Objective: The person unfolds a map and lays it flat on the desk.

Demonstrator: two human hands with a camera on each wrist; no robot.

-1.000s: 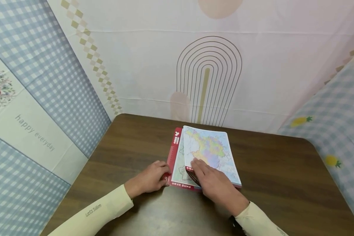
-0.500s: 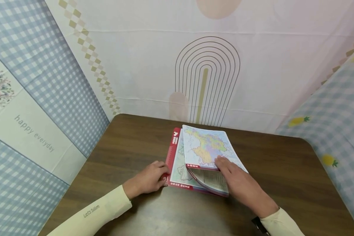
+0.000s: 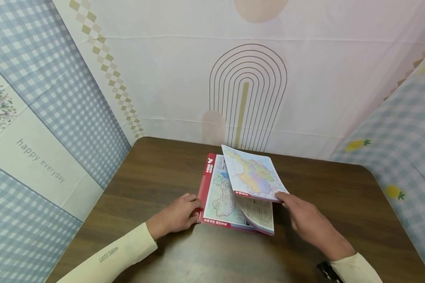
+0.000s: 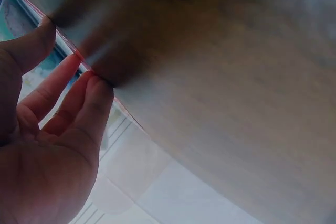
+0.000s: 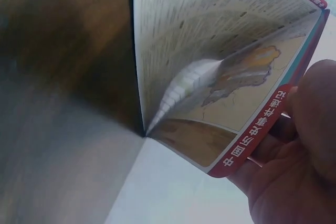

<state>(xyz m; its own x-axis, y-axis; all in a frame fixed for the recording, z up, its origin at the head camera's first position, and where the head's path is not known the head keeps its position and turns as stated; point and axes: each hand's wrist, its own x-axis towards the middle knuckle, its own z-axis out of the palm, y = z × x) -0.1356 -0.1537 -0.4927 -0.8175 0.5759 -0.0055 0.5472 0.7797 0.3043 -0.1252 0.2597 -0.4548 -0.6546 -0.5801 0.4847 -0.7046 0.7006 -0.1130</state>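
Observation:
A folding map [image 3: 223, 188] with red borders lies on the table, its upper panel [image 3: 251, 173] lifted and tilted. My right hand [image 3: 304, 220] pinches that panel by its near right corner. In the right wrist view, the right hand [image 5: 294, 161] holds a red-edged panel [image 5: 247, 108], with folded pages fanned apart beside it. At the map's near left edge rests my left hand [image 3: 178, 212]. The left wrist view has the left hand [image 4: 63, 108] with thumb and fairly straight fingertips touching the map's red edge.
The dark wooden table [image 3: 156, 169] extends around the map on all sides. Behind it hangs a pale printed cloth [image 3: 177, 78]. Blue checked cloths flank the table at left [image 3: 85, 98] and right [image 3: 403, 137].
My right hand has moved right and toward me, from lying over the map to pinching its panel corner. The upper panel has risen and swung right, uncovering lower pages. The left hand stays put.

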